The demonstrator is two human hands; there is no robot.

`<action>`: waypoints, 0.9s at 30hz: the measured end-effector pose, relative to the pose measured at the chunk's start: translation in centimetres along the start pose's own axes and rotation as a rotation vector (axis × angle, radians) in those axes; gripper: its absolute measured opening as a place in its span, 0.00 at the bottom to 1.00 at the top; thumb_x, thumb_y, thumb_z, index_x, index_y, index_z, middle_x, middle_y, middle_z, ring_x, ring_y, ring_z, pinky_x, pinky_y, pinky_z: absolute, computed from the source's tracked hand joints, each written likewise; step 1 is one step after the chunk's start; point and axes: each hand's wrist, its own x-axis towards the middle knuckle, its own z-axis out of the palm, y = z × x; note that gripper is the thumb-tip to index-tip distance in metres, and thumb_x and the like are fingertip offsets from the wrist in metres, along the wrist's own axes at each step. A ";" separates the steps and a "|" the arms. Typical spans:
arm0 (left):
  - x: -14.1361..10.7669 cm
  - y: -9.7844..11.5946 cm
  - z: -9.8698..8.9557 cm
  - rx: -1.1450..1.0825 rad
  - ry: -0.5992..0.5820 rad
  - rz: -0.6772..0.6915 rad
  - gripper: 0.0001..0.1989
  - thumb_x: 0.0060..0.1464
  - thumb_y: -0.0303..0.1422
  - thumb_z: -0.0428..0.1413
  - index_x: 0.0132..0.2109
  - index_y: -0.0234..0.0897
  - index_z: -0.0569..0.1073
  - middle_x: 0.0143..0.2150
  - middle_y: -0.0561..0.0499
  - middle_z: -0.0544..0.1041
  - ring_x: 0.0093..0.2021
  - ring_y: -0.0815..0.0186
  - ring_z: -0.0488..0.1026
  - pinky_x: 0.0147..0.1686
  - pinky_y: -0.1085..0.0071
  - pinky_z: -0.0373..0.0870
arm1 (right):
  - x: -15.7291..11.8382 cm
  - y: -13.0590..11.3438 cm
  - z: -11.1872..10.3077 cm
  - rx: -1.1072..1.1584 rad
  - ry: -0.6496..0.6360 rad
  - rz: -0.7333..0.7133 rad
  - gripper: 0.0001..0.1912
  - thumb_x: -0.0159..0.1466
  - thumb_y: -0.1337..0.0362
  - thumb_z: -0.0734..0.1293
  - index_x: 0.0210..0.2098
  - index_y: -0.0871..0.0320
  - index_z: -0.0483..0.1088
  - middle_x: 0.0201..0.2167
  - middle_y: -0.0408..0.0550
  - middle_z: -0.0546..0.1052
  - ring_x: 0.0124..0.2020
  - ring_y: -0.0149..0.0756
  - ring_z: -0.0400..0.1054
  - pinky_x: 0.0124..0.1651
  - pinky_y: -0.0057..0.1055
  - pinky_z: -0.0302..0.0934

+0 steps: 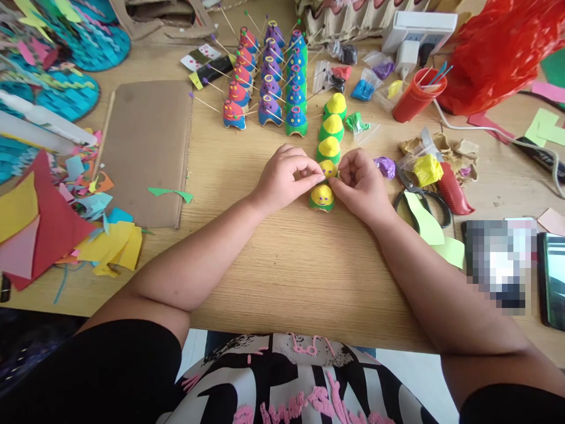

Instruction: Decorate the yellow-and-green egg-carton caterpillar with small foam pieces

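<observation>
Both hands meet over a column of several yellow-and-green cone figures [329, 148]. My left hand [289, 179] pinches thumb to forefinger at the left side of the second-nearest figure [328, 168]; whatever lies between the fingertips is too small to see. On that figure's right side, my right hand [361, 185] has its fingers curled and pressed together, and their contents are hidden. The nearest figure [322, 197] stands just below the fingertips and shows small purple eyes and a smile. The figures farther back show plain yellow tops.
Red, purple and blue figures [269, 85] with pin-like sticks stand at the back. Cardboard [145, 153] and paper scraps [110, 241] lie left. Scissors [424, 203], a yellow clay lump [428, 171], a red cup [419, 97] and a phone [551, 280] are right.
</observation>
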 end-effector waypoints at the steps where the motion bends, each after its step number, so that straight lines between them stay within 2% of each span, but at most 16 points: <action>1: 0.0 0.0 0.0 0.012 0.004 0.006 0.06 0.64 0.36 0.66 0.38 0.41 0.84 0.32 0.54 0.80 0.40 0.64 0.75 0.48 0.63 0.71 | 0.0 0.1 0.0 -0.008 -0.001 -0.004 0.16 0.64 0.64 0.78 0.40 0.50 0.65 0.26 0.37 0.60 0.29 0.35 0.63 0.40 0.41 0.69; 9: -0.2 -0.2 0.2 0.106 0.017 0.035 0.08 0.66 0.38 0.65 0.39 0.42 0.83 0.32 0.55 0.78 0.41 0.64 0.74 0.49 0.61 0.69 | 0.0 0.5 0.0 -0.025 -0.010 -0.025 0.15 0.66 0.61 0.77 0.42 0.50 0.66 0.26 0.38 0.61 0.32 0.37 0.67 0.42 0.43 0.72; 16: -0.2 -0.2 0.1 0.145 0.022 0.039 0.08 0.66 0.39 0.65 0.39 0.42 0.83 0.31 0.54 0.76 0.41 0.62 0.74 0.50 0.60 0.70 | 0.1 0.5 0.0 -0.020 -0.016 -0.042 0.16 0.66 0.63 0.77 0.41 0.49 0.64 0.25 0.36 0.58 0.27 0.33 0.60 0.35 0.38 0.67; 27: -0.2 -0.1 0.2 0.190 -0.006 0.039 0.10 0.67 0.40 0.64 0.38 0.42 0.82 0.31 0.53 0.74 0.41 0.61 0.74 0.51 0.58 0.72 | 0.1 0.4 0.0 -0.027 -0.014 -0.050 0.16 0.65 0.68 0.76 0.40 0.49 0.64 0.25 0.36 0.58 0.27 0.33 0.60 0.36 0.38 0.67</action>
